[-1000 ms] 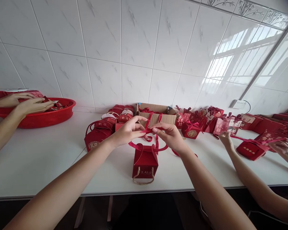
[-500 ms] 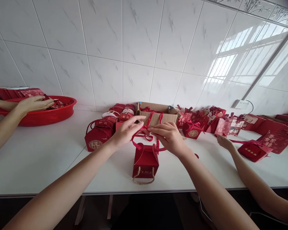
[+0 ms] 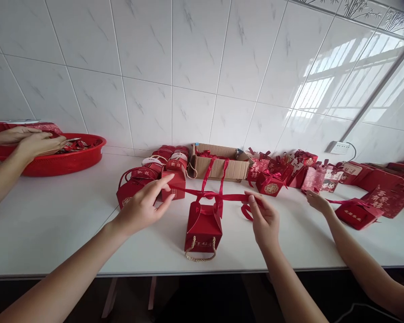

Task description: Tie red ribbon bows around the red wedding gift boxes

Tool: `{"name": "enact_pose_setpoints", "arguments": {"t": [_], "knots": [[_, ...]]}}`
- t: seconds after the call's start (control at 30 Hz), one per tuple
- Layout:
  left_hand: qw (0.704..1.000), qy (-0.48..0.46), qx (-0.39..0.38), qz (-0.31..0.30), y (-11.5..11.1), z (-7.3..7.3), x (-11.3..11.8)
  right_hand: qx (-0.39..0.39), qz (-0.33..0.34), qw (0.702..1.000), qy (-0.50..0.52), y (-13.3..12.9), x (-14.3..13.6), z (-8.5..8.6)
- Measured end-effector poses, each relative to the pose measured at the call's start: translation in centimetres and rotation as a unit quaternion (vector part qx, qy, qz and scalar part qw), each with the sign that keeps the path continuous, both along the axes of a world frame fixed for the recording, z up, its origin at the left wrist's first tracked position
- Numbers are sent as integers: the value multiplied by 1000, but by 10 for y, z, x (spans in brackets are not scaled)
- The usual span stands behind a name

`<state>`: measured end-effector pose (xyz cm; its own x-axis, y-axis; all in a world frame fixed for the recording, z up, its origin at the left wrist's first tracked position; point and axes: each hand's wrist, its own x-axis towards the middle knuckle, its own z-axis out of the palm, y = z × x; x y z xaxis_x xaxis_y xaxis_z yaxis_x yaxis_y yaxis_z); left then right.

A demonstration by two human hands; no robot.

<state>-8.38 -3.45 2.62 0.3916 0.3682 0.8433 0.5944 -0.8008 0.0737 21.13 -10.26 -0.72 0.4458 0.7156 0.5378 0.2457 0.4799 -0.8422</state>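
Note:
A small red gift box [image 3: 204,226] with a gold rope handle stands upright near the table's front edge. Red ribbon [image 3: 234,197] runs through its top and is crossed in a knot or loop above it, its two ends pulled out sideways. My right hand [image 3: 264,217] pinches the right end, and a loose loop of ribbon hangs beside it. On the other side my left hand [image 3: 148,204] has thumb and forefinger around the left end near a red box; whether the fingertips meet on the ribbon is hard to see.
Behind stands a cardboard box [image 3: 222,169] with ribbons over its edge. Finished-looking red boxes [image 3: 271,183] line the wall. Another person's hands reach over a red basin [image 3: 67,162] at left; another person's hand [image 3: 318,201] holds ribbon at right.
My hands have moved apart from above the box, left and right, drawing the ribbon out straight. At the left basin, a second hand of the other person now shows.

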Motion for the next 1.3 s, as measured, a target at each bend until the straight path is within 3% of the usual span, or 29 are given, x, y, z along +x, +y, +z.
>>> {"name": "enact_pose_setpoints", "arguments": {"t": [0.23,0.5,0.77,1.1,1.2,1.3], "knots": [[998,48,2,31,4,-11,-11,-32,6,995,95,-2,11,-11],[998,55,-4,37,4,-18,-20,-9,-23,994,109,-1,23,-11],[991,88,-76,63,-5,-24,-34,-4,-74,989,129,-7,51,-25],[973,94,-186,99,-11,-57,-62,-127,-108,977,136,-34,74,-74],[973,107,-172,110,-15,-61,-63,-155,-88,979,98,-38,79,-83],[973,136,-142,118,-19,-59,-59,-214,-51,975,37,-36,87,-81]]}}
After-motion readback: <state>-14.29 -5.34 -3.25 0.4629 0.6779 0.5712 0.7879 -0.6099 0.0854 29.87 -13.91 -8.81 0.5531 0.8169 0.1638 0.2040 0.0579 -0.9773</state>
